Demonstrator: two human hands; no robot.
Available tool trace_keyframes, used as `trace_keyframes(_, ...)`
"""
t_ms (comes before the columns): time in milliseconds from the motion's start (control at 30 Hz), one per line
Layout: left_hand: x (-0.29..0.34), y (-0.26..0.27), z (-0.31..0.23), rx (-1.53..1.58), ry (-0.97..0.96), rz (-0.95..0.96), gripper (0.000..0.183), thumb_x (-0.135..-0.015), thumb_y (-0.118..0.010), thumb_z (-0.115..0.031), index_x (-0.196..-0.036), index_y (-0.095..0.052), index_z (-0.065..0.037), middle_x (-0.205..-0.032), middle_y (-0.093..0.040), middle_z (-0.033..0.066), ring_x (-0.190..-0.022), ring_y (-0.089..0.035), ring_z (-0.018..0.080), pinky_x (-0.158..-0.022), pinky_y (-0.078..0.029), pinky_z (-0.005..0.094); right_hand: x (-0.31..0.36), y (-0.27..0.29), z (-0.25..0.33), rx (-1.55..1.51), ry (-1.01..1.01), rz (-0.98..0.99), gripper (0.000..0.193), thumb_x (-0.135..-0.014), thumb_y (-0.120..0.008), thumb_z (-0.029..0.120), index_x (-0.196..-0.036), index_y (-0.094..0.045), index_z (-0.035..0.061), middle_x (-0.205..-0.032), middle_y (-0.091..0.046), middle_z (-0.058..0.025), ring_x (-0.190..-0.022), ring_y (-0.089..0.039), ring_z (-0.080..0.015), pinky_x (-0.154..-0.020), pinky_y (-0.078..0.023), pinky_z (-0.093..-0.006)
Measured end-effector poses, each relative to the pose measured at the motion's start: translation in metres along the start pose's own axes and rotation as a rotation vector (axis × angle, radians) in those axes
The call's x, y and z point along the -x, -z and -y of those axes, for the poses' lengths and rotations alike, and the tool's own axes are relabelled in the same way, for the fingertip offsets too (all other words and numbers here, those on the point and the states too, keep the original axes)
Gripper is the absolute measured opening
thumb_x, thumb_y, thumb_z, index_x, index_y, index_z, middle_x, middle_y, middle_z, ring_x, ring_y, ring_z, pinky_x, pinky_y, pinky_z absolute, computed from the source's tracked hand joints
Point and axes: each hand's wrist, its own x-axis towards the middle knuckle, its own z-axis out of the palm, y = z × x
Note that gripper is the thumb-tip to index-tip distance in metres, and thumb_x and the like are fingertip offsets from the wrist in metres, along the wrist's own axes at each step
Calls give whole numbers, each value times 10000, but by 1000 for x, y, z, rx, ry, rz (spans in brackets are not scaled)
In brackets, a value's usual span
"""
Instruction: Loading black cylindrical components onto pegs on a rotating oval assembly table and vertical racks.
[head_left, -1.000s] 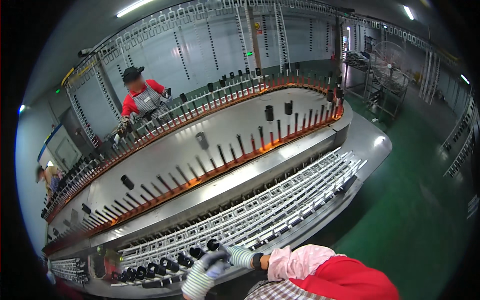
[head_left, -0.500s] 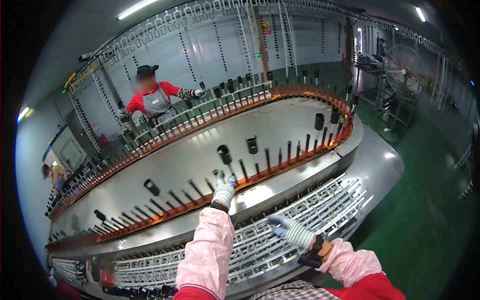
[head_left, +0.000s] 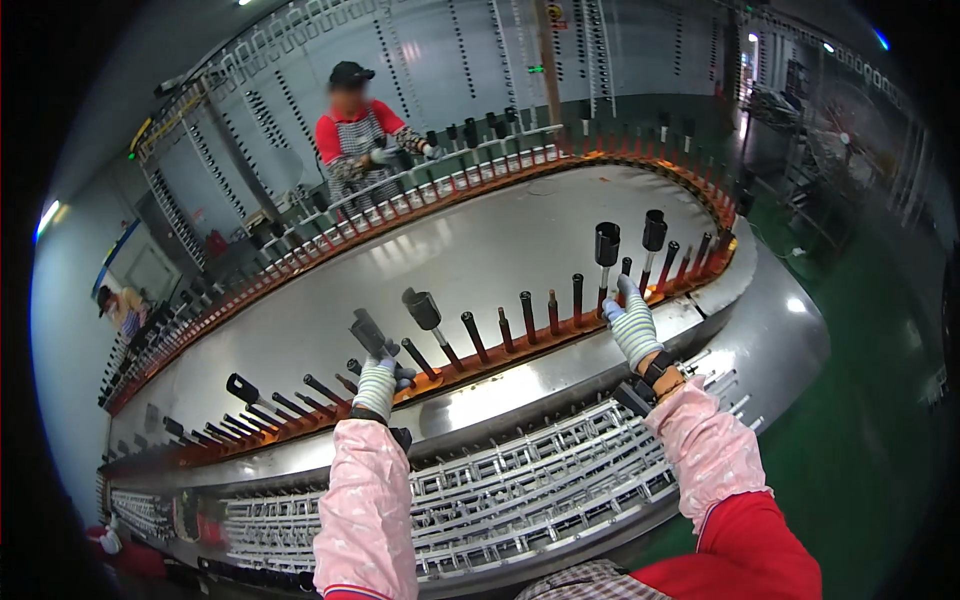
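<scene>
My left hand (head_left: 378, 388), in a striped glove, is closed at the base of a slightly blurred black cup-topped part (head_left: 370, 332) on the conveyor line. My right hand (head_left: 632, 328), also gloved, reaches to the posts further right. Its thumb and fingers are apart, beside the lower end of another black cup-topped rod (head_left: 607, 245); whether they touch it is hard to tell. Two more such parts stand near: one black cup (head_left: 424, 310) between my hands and one black cup (head_left: 654, 230) just beyond the right hand. Bare dark posts (head_left: 527, 318) rise between them.
The orange conveyor track (head_left: 510, 352) loops around a steel table (head_left: 480, 245). White metal racks (head_left: 530, 475) lie stacked on the near side, below my arms. Across the loop a co-worker (head_left: 355, 130) handles parts; another person (head_left: 122, 310) works at far left.
My left hand has moved left to another cup-topped part. My right hand has risen from above the racks to the posts. The view has shifted, and the co-worker's hands have come together.
</scene>
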Motion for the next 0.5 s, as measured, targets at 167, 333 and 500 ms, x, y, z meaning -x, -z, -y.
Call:
trace_keyframes(167, -5, 92, -32, -39, -169, -392, 356, -860, -557, -463, -928, -607, -117, -482, -510, 37, -341, -466, 139, -316, -364, 251, 4, -70, 22, -155, -68, 170, 514, -848, -559, 112, -1311, -365, 3, -1155, -531, -180, -948, -566, -256, -817, -454, -336)
trace_keyframes(333, 121, 87, -168, -12, -389, -170, 343, -910, -500, -417, -1040, -563, -106, -751, -622, 72, -444, -530, 99, -361, -387, 194, -4, -91, 12, -230, -198, 141, 249, -862, -575, 166, -1080, -545, 48, -714, -567, -29, -525, -524, -120, -451, -419, -273)
trace_keyframes(500, 251, 107, -125, 17, -408, -127, 381, -948, -445, -369, -1163, -489, -57, -1022, -596, 90, -655, -604, 134, -509, -467, 218, 9, -92, 95, -567, 58, 71, 190, -854, -614, 180, -977, -590, 36, -791, -642, -61, -580, -578, -148, -478, -445, -251)
